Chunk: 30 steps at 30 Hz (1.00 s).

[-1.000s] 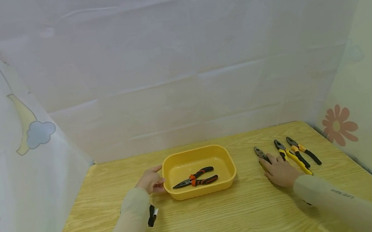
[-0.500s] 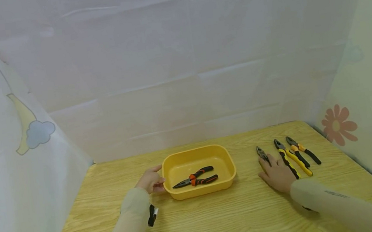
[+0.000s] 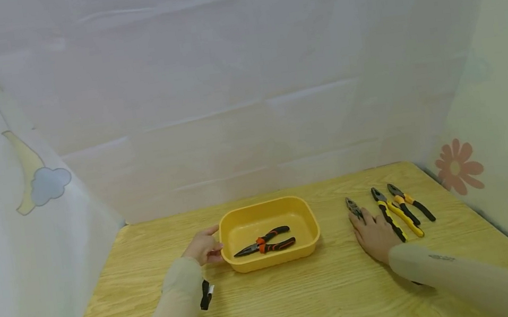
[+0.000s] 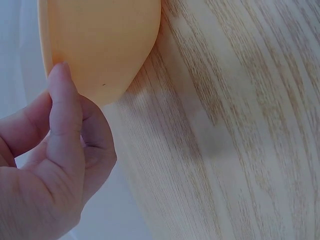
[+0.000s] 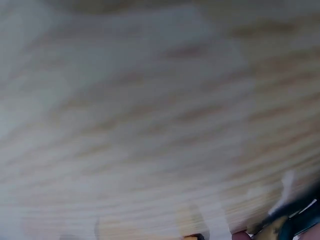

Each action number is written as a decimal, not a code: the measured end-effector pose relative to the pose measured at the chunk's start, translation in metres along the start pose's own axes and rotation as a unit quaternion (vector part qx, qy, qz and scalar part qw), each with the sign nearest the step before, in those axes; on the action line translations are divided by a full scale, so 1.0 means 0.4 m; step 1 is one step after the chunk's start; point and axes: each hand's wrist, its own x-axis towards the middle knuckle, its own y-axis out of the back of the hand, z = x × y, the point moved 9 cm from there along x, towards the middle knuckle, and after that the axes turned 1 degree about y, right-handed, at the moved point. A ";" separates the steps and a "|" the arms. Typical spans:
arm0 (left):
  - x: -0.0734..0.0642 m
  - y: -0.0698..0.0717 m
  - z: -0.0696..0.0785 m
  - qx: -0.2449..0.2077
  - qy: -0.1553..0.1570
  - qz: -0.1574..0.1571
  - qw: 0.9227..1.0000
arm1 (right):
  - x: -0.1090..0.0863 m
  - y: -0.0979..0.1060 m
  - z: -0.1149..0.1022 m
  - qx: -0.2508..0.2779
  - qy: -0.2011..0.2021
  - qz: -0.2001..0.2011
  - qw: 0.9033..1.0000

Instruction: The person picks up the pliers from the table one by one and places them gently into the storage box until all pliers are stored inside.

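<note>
In the head view, a yellow plastic tray (image 3: 311,247) stands mid-table. Inside it lies a pair of long-nose pliers (image 3: 260,246) with black and orange handles. My left hand (image 3: 204,246) pinches the tray's left rim; the left wrist view shows the index finger inside the tray wall (image 4: 100,45). On the right, my right hand (image 3: 376,236) is over a pair of pliers (image 3: 353,207), its fingers on the handles, which are mostly hidden. Only the dark metal head shows beyond the fingers. A fingertip (image 5: 241,235) shows beside these pliers at the right wrist view's bottom edge.
Right of my right hand lie yellow-and-black pliers (image 3: 398,214) and pliers with orange-and-black handles (image 3: 411,203). The wooden table (image 3: 273,306) meets a pale hanging sheet (image 3: 231,129) at the back, and printed sheets at both sides.
My right hand has shifted slightly left and its fingers now cover more of the pliers, whose head has turned a little. The left hand and tray have stayed in place.
</note>
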 end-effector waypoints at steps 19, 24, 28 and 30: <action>-0.002 -0.004 0.003 -0.006 -0.011 -0.007 1.000 | 0.009 0.012 0.005 0.001 0.025 0.005 1.000; -0.005 -0.004 0.004 -0.004 -0.012 -0.010 1.000 | -0.010 0.009 0.002 0.014 0.021 0.003 1.000; -0.008 -0.004 0.006 -0.004 -0.011 -0.011 1.000 | -0.019 -0.003 0.008 0.038 0.011 -0.007 0.999; -0.009 -0.004 0.008 -0.003 -0.012 -0.011 1.000 | -0.018 -0.005 0.010 0.042 0.011 -0.005 0.999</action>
